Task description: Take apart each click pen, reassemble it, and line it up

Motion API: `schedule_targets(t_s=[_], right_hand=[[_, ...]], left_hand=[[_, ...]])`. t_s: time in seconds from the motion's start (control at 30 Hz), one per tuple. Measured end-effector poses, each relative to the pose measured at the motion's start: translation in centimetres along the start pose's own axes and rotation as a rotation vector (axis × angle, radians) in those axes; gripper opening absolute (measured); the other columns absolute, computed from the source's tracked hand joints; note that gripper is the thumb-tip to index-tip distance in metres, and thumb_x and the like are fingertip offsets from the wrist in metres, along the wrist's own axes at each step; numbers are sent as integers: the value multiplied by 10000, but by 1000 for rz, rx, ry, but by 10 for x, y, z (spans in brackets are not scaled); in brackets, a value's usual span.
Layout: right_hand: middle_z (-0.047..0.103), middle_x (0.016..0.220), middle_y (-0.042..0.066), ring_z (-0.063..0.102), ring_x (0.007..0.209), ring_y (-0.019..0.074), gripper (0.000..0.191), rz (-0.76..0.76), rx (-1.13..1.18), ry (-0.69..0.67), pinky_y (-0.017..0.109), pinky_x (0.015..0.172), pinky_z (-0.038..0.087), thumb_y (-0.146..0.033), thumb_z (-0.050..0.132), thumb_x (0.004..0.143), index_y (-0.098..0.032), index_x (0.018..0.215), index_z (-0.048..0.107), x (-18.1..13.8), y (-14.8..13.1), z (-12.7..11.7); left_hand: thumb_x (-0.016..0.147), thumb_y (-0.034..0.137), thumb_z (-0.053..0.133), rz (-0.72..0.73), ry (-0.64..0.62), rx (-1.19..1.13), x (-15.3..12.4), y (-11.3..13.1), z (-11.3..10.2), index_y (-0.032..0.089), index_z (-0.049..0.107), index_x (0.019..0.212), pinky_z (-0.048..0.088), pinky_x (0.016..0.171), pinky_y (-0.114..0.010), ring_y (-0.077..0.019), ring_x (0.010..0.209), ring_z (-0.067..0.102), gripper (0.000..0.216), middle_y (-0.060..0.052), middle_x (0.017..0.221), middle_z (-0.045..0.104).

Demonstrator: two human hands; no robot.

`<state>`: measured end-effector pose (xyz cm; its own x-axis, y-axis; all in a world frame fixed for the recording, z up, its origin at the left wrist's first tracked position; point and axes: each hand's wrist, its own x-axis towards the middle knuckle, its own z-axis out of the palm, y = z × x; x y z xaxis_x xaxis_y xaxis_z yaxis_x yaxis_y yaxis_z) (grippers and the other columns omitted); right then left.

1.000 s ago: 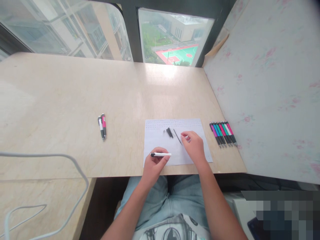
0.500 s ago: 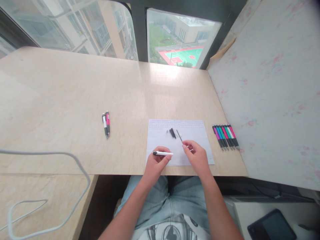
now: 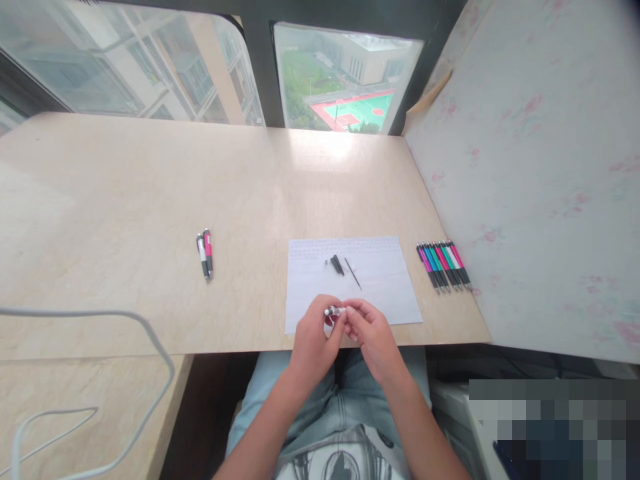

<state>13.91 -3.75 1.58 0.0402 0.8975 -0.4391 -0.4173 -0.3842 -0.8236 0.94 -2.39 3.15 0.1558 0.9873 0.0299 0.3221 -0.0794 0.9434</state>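
Observation:
My left hand (image 3: 316,340) is closed around a white pen barrel (image 3: 330,311) with a dark end, held just over the paper's near edge. At the barrel's other end, the fingertips of my right hand (image 3: 371,333) are pinched together and meet those of the left; they partly hide it. Beyond the hands, a thin dark pen refill (image 3: 353,274) lies slanted on the written sheet of paper (image 3: 385,293). Black pen grips (image 3: 337,265) rest to its left, beside a tiny grey piece (image 3: 327,262).
Two pens, one white and one pink (image 3: 208,253), lie together on the table (image 3: 150,193) to the left. A row of several coloured pens (image 3: 444,267) sits at the right, near the flowered wall (image 3: 540,200). A grey cable (image 3: 150,327) loops at the lower left.
My right hand has let go of the refill, which now lies on the paper, and moved left to the pen barrel. My left hand has turned the barrel slightly. The view has shifted a little.

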Motion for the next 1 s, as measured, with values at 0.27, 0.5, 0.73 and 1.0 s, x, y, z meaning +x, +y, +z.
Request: schedule_targets(t_s=[0.27, 0.5, 0.73, 1.0], right_hand=[[680, 798, 22, 612, 708, 153, 227, -102, -231, 27, 263, 628, 485, -392, 683, 849, -192, 956, 673, -4, -1, -2], [679, 955, 61, 631, 852, 186, 108, -512, -718, 53, 296, 704, 528, -247, 592, 910, -204, 976, 666, -8, -3, 0], [677, 887, 43, 607, 771, 168, 107, -633, -862, 34, 278, 657, 510, -210, 571, 933, -212, 956, 676, -7, -2, 4], [643, 768, 49, 548, 685, 193, 170, -700, -1208, 469, 332, 682, 459, -296, 592, 908, -162, 903, 696, 31, -12, -42]], left_hand=[[918, 314, 597, -107, -14, -182, 1, -7, -1, 191, 605, 967, 509, 729, -296, -175, 795, 645, 133, -43, 899, 672], [907, 351, 623, -114, 28, -293, 2, -20, -1, 185, 647, 949, 499, 746, -301, -192, 839, 639, 173, -57, 918, 673], [904, 361, 625, -70, 38, -161, 2, -22, -4, 193, 636, 929, 483, 698, -301, -179, 754, 620, 169, -38, 832, 666], [948, 271, 543, 84, 84, 66, 3, -29, -9, 202, 611, 1052, 489, 705, -294, -150, 748, 593, 143, -46, 942, 674]])
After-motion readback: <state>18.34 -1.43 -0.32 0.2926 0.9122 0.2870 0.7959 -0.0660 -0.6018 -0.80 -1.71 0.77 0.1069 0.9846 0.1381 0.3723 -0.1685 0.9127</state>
